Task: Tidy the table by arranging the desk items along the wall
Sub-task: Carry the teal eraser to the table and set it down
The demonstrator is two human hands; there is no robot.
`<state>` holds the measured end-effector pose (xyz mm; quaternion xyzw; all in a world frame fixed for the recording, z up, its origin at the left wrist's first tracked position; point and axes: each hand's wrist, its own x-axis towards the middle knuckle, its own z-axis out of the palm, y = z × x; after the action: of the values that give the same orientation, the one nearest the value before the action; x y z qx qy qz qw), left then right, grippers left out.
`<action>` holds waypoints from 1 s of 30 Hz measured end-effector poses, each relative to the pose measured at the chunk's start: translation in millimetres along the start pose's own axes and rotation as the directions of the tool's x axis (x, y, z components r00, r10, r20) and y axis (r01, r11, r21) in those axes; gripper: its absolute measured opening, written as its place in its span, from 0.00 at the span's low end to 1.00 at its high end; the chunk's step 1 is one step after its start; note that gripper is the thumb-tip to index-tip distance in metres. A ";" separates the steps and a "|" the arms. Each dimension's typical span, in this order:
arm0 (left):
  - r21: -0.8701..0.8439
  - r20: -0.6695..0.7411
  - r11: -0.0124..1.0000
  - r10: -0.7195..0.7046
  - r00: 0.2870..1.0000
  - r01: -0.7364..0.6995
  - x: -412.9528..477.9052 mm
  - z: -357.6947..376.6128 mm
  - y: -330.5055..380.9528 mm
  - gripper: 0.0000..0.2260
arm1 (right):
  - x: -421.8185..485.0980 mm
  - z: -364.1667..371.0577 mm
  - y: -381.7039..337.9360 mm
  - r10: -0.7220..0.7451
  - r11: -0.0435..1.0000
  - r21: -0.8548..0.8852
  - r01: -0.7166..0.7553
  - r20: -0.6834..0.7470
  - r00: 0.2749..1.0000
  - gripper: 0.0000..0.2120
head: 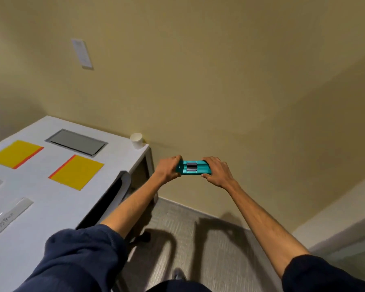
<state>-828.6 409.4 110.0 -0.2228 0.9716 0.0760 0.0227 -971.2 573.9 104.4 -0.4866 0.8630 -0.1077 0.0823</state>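
Note:
I hold a teal flat device [200, 167] with a small grey block at its middle out in front of me, in the air to the right of the white table [51, 207]. My left hand [168, 168] grips its left end and my right hand [216, 170] grips its right end. On the table lie two yellow sheets with orange edges, one at the far left [14, 153] and one nearer the middle [77, 171]. A white paper cup [137, 140] stands at the table's far right corner by the wall. A clear ruler [7, 218] lies at the left.
A grey cable hatch [76, 142] is set flush in the tabletop near the wall. A dark chair back [112, 199] stands at the table's right edge. Grey carpet [198, 239] lies below my arms. The beige wall [198, 81] carries a small white notice [82, 53].

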 end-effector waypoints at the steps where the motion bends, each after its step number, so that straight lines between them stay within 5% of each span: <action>1: 0.003 -0.008 1.000 -0.019 1.000 0.019 11.4 -5.0 -10.9 0.24 | 20.0 -3.6 -2.1 -0.024 1.000 -0.015 0.024 -0.001 1.000 0.29; 17: 0.042 -0.062 0.930 -0.362 0.930 0.364 75.5 -36.7 -179.2 0.22 | 245.6 7.7 -97.4 -0.401 0.915 0.010 0.403 0.119 0.908 0.29; 30: -0.057 -0.104 0.727 -0.686 0.720 0.685 120.2 -63.9 -284.6 0.21 | 418.3 21.6 -184.6 -0.687 0.726 0.185 0.662 0.167 0.707 0.28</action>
<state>-813.2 94.6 124.6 -0.5704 0.8194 0.0560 -0.0099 -1028.5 120.0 117.2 -0.7721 0.6025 -0.1226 0.1606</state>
